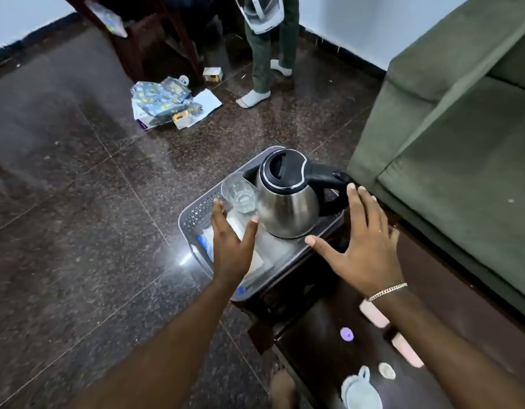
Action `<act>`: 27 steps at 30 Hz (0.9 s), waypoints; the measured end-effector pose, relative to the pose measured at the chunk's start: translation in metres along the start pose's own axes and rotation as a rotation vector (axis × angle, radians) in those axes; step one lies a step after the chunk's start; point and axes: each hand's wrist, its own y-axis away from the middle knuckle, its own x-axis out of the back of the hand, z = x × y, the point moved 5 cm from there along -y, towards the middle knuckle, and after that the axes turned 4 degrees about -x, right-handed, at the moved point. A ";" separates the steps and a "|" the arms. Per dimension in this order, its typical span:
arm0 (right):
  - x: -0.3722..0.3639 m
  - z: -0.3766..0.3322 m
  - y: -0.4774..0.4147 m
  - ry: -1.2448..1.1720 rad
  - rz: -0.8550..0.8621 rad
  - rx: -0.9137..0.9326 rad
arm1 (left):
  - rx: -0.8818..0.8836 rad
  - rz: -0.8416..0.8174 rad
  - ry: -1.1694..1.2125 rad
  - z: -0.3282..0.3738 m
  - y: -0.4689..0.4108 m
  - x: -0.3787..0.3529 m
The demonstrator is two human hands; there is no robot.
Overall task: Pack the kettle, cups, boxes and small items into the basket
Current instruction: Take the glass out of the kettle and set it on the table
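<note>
A grey perforated basket (196, 215) rests on the far end of a dark table (314, 343). Inside it stands a steel kettle (287, 208) with a black lid and handle. A clear glass cup (240, 194) sits beside the kettle on its left. Pale flat boxes (208, 240) lie on the basket floor, partly hidden by my left hand (231, 246). That hand hovers over the basket with fingers spread, holding nothing. My right hand (361, 243), wearing a bracelet, is spread open just right of the kettle, near its handle.
On the near part of the table lie a purple cap (346, 334), pink bars (373, 314), a pale disc (386, 371) and a light blue item (361, 391). A green sofa (456, 137) stands right. A person's legs (264, 54) and scattered papers (166, 101) are on the floor beyond.
</note>
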 end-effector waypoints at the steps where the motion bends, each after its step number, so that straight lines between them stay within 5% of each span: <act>1: 0.001 -0.001 -0.007 -0.043 0.009 -0.006 | 0.046 0.027 0.048 -0.007 -0.006 0.000; 6: -0.004 -0.004 -0.039 -0.177 0.034 0.020 | 0.233 0.023 0.133 -0.032 -0.040 -0.010; 13: -0.001 -0.009 -0.089 -0.588 -0.007 -0.011 | 0.205 -0.059 0.321 -0.037 -0.075 -0.013; 20: -0.026 -0.002 -0.130 -0.666 -0.325 -0.134 | 0.180 -0.156 0.312 -0.039 -0.092 -0.011; 27: -0.033 0.004 -0.129 -0.676 -0.241 -0.232 | 0.128 -0.110 0.213 -0.050 -0.095 -0.011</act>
